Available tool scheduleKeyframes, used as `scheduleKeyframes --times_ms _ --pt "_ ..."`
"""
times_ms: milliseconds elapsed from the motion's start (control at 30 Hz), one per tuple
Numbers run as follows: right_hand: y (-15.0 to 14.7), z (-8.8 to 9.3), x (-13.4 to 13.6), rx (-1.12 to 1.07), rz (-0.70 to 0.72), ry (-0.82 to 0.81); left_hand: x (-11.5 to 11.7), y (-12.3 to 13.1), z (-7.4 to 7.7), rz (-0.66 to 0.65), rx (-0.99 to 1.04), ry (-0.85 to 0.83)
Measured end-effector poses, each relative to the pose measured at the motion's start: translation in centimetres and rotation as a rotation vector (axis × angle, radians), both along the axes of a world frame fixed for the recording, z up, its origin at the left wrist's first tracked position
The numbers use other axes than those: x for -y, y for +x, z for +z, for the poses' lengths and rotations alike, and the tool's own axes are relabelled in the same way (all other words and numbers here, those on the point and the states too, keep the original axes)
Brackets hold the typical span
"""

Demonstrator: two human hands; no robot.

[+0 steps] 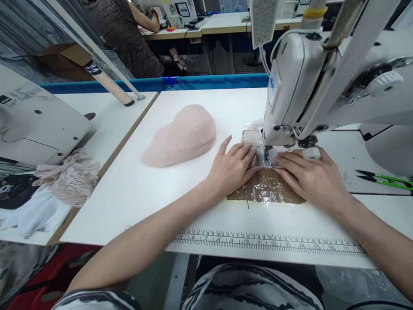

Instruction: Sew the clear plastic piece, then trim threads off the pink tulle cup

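A white sewing machine (292, 82) stands over the right half of the table, its needle and presser foot (266, 153) between my hands. Just left of the foot, my left hand (232, 165) lies palm down with fingers spread. On the other side my right hand (305, 172) rests flat, fingers stretched toward the foot. Under both hands is a brown patch covered in shiny clear tape (266, 187). Any cloth beneath the fingertips is too small to make out. Thin pale pink fabric pieces (183, 135) lie in a pile left of my left hand.
Green-handled thread snips (385, 178) lie at the right. A printed ruler (274, 243) runs along the table's front edge. At left, another machine (38, 116) stands near bundled pale strips (74, 178). Beyond the blue rail (219, 82), a person (124, 34) is at another table.
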State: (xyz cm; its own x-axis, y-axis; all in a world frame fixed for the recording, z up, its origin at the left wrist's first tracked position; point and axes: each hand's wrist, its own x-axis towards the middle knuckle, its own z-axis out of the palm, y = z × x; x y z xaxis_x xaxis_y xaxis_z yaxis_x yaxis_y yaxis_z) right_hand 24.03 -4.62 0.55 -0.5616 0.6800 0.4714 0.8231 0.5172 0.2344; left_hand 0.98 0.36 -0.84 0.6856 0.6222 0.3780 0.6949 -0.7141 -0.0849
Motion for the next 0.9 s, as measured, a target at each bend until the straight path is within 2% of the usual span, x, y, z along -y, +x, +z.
scheduleKeyframes --times_ms 100,167,233,300,367,400,467,567,633,733,800,900 --pt "0.4 0.1 -0.1 -0.025 -0.007 -0.013 1.3 0.2 0.4 0.026 -0.075 0.153" --pt "0.6 0.2 -0.2 -0.052 0.007 -0.018 3.0 0.3 1.1 -0.013 -0.114 0.147" --pt "0.9 0.2 -0.2 -0.086 0.026 -0.026 4.8 0.3 2.1 -0.145 -0.098 -0.014" --pt "1.1 0.3 -0.1 -0.127 0.037 -0.051 6.2 0.2 3.2 -0.357 -0.017 -0.246" --pt "1.1 0.3 -0.1 -0.169 0.038 -0.094 6.5 0.3 4.1 -0.466 0.079 -0.344" --pt "1.1 0.3 -0.1 -0.187 0.034 -0.115 6.3 0.4 4.4 -0.448 0.100 -0.336" --pt "1.1 0.2 -0.1 -0.224 0.012 -0.159 5.3 0.7 4.7 -0.318 0.047 -0.318" --pt "0.9 0.4 0.1 -0.334 -0.041 -0.268 3.8 1.3 4.7 -0.170 -0.131 -0.473" --pt "0.7 0.7 0.2 -0.445 -0.067 -0.421 3.3 1.6 4.8 -0.105 -0.115 -0.586" --pt "0.4 1.3 0.5 -0.598 -0.048 -0.749 3.1 1.5 5.1 -0.004 0.142 -0.700" --pt "0.0 1.6 0.7 -0.683 -0.010 -0.938 2.9 1.4 5.3 -0.031 0.354 -0.756" --pt "-0.4 2.0 0.9 -0.827 -0.012 -1.145 2.6 1.4 5.3 -0.077 0.655 -0.974"
